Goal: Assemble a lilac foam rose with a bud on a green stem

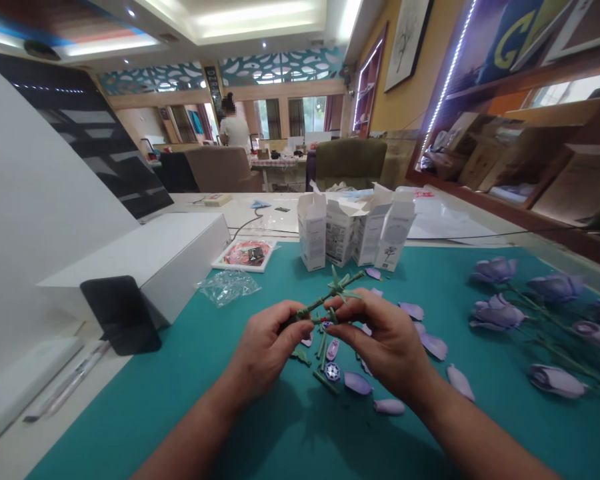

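Note:
My left hand (275, 343) is closed on a green plastic flower stem (325, 298) that slants up to the right, with pointed leaf-like sepals near its upper end. My right hand (380, 330) pinches a small green piece (332, 315) beside the stem, and a bit of red shows between the hands. Whether that piece is joined to the stem, I cannot tell. Under the hands lie loose purple petals (358, 383), a round white-and-purple part (332, 371) and short green stem pieces (325, 382), partly hidden by my fingers.
Purple artificial roses (497, 313) lie on the green mat (190, 413) at right. White cardboard boxes (340, 233) stand behind. At left are a dark phone (121, 315), a white box (180, 267), clear plastic wrap (229, 287) and a framed picture (245, 255). Farther back, a person (235, 130) stands.

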A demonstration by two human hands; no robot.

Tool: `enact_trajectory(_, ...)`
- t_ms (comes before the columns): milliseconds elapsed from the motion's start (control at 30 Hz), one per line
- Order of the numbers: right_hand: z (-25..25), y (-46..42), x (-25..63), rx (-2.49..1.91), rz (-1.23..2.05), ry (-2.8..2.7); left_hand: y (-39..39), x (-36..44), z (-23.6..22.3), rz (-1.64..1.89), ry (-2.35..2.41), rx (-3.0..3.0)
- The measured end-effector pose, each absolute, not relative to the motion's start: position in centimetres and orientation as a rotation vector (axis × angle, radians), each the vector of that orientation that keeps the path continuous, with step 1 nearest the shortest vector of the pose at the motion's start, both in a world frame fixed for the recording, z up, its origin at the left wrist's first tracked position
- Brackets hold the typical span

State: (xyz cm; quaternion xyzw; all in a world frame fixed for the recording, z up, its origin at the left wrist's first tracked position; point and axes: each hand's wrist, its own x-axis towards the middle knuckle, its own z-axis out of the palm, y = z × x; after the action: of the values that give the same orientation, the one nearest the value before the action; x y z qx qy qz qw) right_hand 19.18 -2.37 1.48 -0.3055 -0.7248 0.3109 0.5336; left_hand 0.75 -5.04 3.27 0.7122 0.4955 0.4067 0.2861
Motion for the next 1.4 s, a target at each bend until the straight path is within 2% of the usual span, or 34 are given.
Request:
enact_trajectory(200,1.57,-2.57,19.16,-0.7,0.58,-1.764,-5.12,0.81,3.32,1.074,1.314,1.847)
enact_trajectory(567,1.68,-2.96,18.66,-0.806,0.908,-1.579,-5.21,0.54,3.31,1.064,1.323,1.923)
enact_trajectory(867,1.68,-3.08,18.53,-0.832,1.024,-1.615,-5.24,0.55,3.09,1.071,1.312,2.023)
enact_trajectory(1200,1.11,-2.92,18.48,-0.795,0.995,-1.544,-5.28,1.01,3.12,1.07,1.298,1.946)
enact_trajectory(1400,2.02,-3.0,18.36,-0.731,1.319,-1.379,-5.06,0.97,3.05,1.091,1.325,1.943)
